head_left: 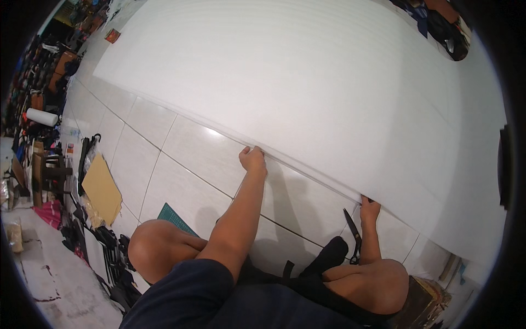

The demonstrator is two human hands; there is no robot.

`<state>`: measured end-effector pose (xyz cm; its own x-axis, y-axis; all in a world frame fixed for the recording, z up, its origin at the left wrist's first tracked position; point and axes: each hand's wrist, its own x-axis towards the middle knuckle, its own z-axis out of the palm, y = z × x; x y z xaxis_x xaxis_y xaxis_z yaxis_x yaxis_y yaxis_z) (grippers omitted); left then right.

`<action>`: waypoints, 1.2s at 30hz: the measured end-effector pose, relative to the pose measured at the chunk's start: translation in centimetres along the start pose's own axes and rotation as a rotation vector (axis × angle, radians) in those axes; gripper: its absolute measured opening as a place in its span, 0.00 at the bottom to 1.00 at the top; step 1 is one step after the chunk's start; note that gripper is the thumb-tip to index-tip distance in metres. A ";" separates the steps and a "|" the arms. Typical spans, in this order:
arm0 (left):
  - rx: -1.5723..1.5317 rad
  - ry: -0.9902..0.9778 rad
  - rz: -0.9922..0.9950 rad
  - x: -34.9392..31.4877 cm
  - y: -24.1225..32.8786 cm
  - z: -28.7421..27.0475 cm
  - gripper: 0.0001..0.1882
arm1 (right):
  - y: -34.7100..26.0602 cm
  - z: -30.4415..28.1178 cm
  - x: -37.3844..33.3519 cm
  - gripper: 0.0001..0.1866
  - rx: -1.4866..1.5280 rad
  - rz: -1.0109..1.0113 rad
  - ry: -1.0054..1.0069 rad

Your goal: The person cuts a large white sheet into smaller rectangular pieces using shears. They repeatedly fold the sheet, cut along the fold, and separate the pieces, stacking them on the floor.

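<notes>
Hands (253,160) on white sheet (285,88), red container (112,36) beyond

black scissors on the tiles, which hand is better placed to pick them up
Right hand, I'd judge: the black scissors lie just beside it, while the left hand is farther off. Both touch the edge of the white sheet, so neither looks freer.

Bare tiles (189,151) below the white sheet (296,82) leave passage; scissors (357,239) obstruct at right.

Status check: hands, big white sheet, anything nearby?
Left hand, right hand holding near edge of wide white sheet. Black-bladed scissors beside right forearm.
</notes>
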<state>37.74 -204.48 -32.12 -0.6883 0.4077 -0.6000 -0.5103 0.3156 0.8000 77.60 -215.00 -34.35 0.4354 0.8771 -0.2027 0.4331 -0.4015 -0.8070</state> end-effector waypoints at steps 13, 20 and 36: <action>-0.049 -0.188 -0.001 2.2 0.5 -1.7 0.13 | -1.2 1.3 -1.0 0.19 -0.040 -0.045 0.131; 0.491 0.039 0.057 -1.9 2.1 2.5 0.45 | 0.2 -0.7 -1.5 0.18 0.004 0.009 0.103; 0.062 -0.247 -0.097 -1.0 3.7 3.5 0.38 | -1.8 -7.5 -2.3 0.18 0.708 0.585 0.238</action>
<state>38.37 -200.71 -28.62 -0.4875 0.5674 -0.6637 -0.5300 0.4118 0.7413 81.73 -218.28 -28.27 0.6150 0.4790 -0.6264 -0.4504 -0.4388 -0.7776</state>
